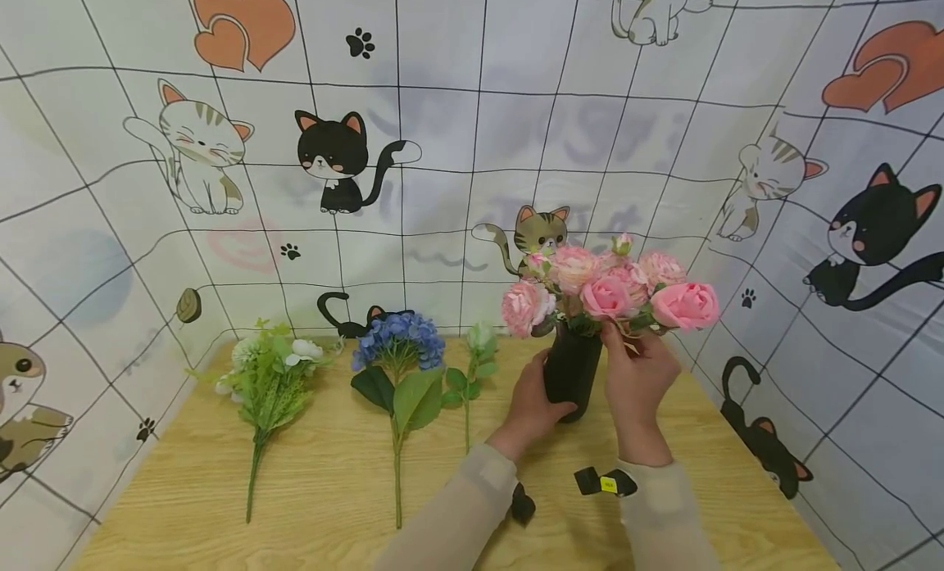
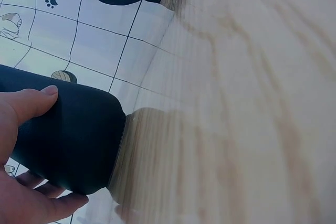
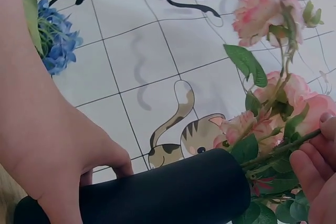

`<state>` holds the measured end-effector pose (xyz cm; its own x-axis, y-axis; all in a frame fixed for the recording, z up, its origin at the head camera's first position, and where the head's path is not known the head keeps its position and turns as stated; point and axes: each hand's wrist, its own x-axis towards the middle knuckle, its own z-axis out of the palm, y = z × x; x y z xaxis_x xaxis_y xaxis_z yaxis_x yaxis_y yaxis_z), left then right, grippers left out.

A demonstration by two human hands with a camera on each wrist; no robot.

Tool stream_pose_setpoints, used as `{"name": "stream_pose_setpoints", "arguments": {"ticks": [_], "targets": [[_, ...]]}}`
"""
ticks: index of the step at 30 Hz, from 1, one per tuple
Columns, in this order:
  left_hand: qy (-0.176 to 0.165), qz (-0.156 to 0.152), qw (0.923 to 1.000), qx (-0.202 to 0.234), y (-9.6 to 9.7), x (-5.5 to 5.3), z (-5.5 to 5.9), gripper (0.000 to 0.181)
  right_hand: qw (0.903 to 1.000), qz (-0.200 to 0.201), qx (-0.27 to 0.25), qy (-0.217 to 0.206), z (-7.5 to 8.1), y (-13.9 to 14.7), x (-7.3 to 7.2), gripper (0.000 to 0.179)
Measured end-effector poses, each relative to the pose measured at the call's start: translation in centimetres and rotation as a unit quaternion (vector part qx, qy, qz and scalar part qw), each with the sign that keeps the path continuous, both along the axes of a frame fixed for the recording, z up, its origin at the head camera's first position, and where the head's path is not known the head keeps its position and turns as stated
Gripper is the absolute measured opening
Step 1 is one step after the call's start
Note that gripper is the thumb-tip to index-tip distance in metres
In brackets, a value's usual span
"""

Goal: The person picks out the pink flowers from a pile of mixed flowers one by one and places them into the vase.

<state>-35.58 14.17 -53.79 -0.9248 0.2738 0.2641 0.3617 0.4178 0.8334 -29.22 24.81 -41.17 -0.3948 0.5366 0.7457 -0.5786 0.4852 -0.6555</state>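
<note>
My left hand (image 1: pixel 533 405) grips a matte black vase (image 1: pixel 571 373) low on its side, thumb across the front. In the left wrist view the base of the vase meets the wood-grain table. Pink roses and peony-like blooms (image 1: pixel 608 296) fan out above the vase mouth, their lower stems hidden inside it. At the right of the mouth my right hand (image 1: pixel 642 378) pinches a green stem (image 3: pixel 302 140) between thumb and fingers, just under the pink blooms. Green leaves (image 3: pixel 247 148) crowd the rim in the right wrist view.
On the wooden table (image 1: pixel 324 489) lie a white-and-green bunch (image 1: pixel 273 382), a blue hydrangea (image 1: pixel 398 350) with broad leaves and a pale single rose (image 1: pixel 481 342), all left of the vase. A cat-print cloth (image 1: pixel 442 145) walls the back and sides. Black straps sit at both wrists.
</note>
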Motion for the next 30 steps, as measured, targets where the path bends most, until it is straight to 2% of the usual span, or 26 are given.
{"name": "stream_pose_setpoints", "arguments": {"ticks": [7,14,21,30], "targets": [[0.011,0.001,0.9999,0.003,0.3,-0.2,-0.1,0.101,0.9999,-0.011,-0.001,0.001,-0.2,-0.1,-0.4,0.017],[0.026,0.003,0.9997,-0.001,0.3,-0.4,-0.5,0.101,0.9993,-0.019,0.03,0.01,0.0,-0.8,-0.1,0.018],[0.024,-0.001,0.9997,0.003,0.2,-0.4,-0.8,0.102,0.9994,-0.023,0.024,-0.008,0.2,0.3,0.2,0.019],[0.022,-0.002,0.9998,0.005,0.1,-0.3,-0.6,0.101,0.9985,-0.037,0.019,-0.036,1.4,1.0,1.0,0.022]]}}
